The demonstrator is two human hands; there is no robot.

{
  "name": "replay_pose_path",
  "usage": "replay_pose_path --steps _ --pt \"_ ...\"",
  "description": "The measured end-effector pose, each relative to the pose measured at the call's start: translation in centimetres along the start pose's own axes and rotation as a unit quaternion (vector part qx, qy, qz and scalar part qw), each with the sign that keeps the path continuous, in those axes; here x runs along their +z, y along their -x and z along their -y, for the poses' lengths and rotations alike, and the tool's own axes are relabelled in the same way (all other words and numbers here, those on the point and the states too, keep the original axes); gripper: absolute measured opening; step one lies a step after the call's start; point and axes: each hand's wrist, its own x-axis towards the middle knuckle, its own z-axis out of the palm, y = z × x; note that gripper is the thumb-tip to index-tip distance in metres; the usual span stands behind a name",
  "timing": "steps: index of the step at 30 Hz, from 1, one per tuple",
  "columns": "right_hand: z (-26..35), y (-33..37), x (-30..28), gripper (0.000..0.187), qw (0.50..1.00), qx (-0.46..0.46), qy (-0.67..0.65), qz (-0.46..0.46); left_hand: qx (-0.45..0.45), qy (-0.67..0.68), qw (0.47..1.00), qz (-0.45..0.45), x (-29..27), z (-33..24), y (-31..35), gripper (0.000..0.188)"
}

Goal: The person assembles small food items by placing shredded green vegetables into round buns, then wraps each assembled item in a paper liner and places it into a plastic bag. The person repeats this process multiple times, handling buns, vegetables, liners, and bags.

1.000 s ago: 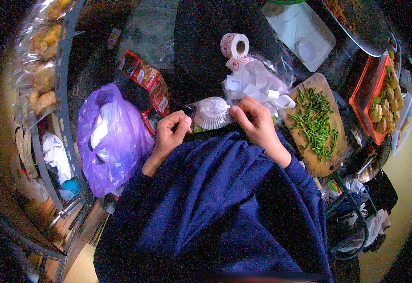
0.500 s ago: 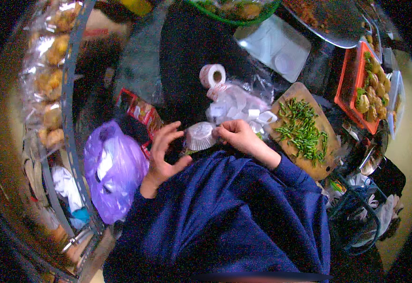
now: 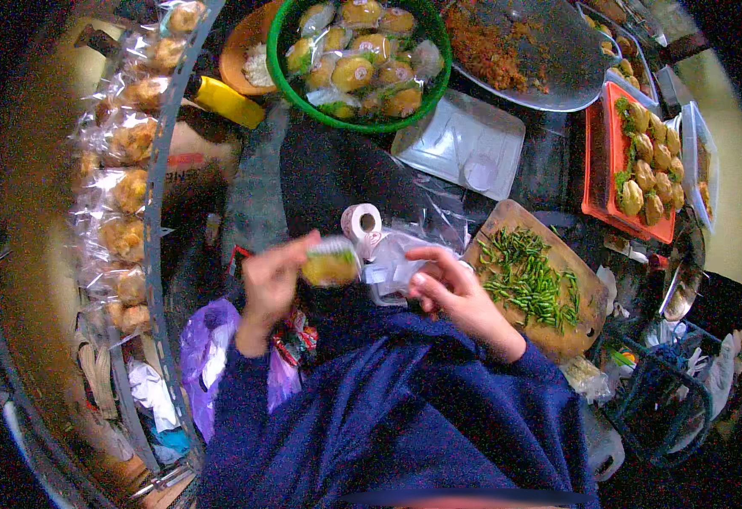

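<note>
My left hand point(image 3: 271, 280) pinches the edge of a small plastic-wrapped bun point(image 3: 330, 265), golden with some green at its top. The bun is tilted up in front of my chest and slightly blurred. To its right, my right hand point(image 3: 460, 297) is apart from it, thumb and forefinger spread, with nothing visible between them. Just beyond the bun stands a roll of white labels point(image 3: 361, 222). Clear plastic bags point(image 3: 400, 254) and loose white strips lie behind my right fingers.
A green basket point(image 3: 276, 81) of wrapped buns stands at the far side. Right of my hand lies a wooden chopping board point(image 3: 587, 318) with cut green chillies. Beyond it are an orange tray point(image 3: 593, 182) of filled buns and a pan point(image 3: 587, 85). Wrapped snacks point(image 3: 129, 140) line the left rack.
The bun has turned from its pleated white paper cup to its golden side. My right hand has come away from it, while my left has closed on it. The whole view has shifted.
</note>
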Motion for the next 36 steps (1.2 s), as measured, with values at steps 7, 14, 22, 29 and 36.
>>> replay_pose_path --steps 7,14,22,29,36 --pt "1.3 2.2 -4.1 0.028 0.973 -0.076 -0.092 -0.2 0.17 -0.089 0.966 -0.17 -1.6 3.1 -23.5 0.029" --pt "-1.0 4.8 -5.1 0.024 0.966 -0.045 -0.067 -0.244 0.068 -0.185 0.98 -0.024 -0.3 8.6 -34.8 0.032" --pt "-1.7 4.4 -6.8 0.016 0.917 -0.123 0.173 -0.339 0.137 -0.296 0.942 -0.08 1.0 0.7 -23.5 0.032" --pt "-3.0 0.4 -4.5 0.02 0.826 -0.189 0.452 -0.279 0.049 -0.218 0.963 0.151 5.4 -2.5 -5.7 0.03" --pt "-3.1 -1.3 -2.6 0.015 0.807 -0.236 0.467 -0.273 0.039 -0.171 0.983 0.053 6.7 -1.4 -1.8 0.026"
